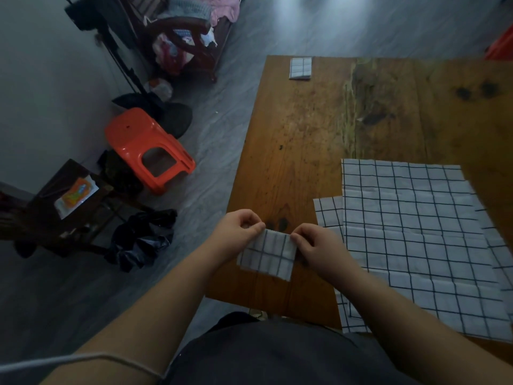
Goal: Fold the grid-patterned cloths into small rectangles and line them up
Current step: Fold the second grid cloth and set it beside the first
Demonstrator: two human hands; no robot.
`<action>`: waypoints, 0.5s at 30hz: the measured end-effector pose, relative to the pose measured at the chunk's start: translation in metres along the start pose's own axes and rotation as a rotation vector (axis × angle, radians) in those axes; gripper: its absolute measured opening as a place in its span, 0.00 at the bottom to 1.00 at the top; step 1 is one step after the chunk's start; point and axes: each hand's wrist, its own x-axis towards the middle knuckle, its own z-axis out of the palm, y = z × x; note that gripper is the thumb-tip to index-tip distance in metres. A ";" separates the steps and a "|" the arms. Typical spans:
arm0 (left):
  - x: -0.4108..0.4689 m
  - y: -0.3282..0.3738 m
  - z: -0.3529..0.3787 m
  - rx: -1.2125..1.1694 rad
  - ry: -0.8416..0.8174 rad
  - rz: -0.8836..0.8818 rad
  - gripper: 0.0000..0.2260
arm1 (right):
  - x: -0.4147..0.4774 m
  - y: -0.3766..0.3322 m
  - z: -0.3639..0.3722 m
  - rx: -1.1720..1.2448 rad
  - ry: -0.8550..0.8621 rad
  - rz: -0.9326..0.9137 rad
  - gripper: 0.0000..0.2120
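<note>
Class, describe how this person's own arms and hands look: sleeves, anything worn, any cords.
Both forearms are bare to the frame edge, no sleeves showing. The left hand and right hand carry no visible gloves, rings or watch. A thin white cord crosses the left forearm. Dark clothing covers the torso.

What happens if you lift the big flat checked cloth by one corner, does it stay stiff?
Probably not. The big cloth lies thin with fold creases on the table, so it would likely flop and hang. It seems light: the left hand and right hand hold the folded cloth by fingertip pinches alone.
</note>
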 end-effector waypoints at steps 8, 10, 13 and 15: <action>0.003 0.005 -0.040 0.314 -0.331 0.051 0.09 | 0.017 -0.040 0.014 -0.161 -0.127 -0.070 0.05; 0.005 -0.003 -0.045 0.300 -0.294 0.062 0.09 | 0.024 -0.050 0.021 -0.159 -0.128 -0.076 0.05; 0.000 -0.026 -0.064 0.236 -0.205 0.100 0.07 | 0.036 -0.066 0.034 -0.122 -0.089 -0.051 0.05; -0.005 -0.050 -0.082 0.137 -0.159 0.092 0.06 | 0.043 -0.080 0.047 -0.079 -0.078 -0.034 0.05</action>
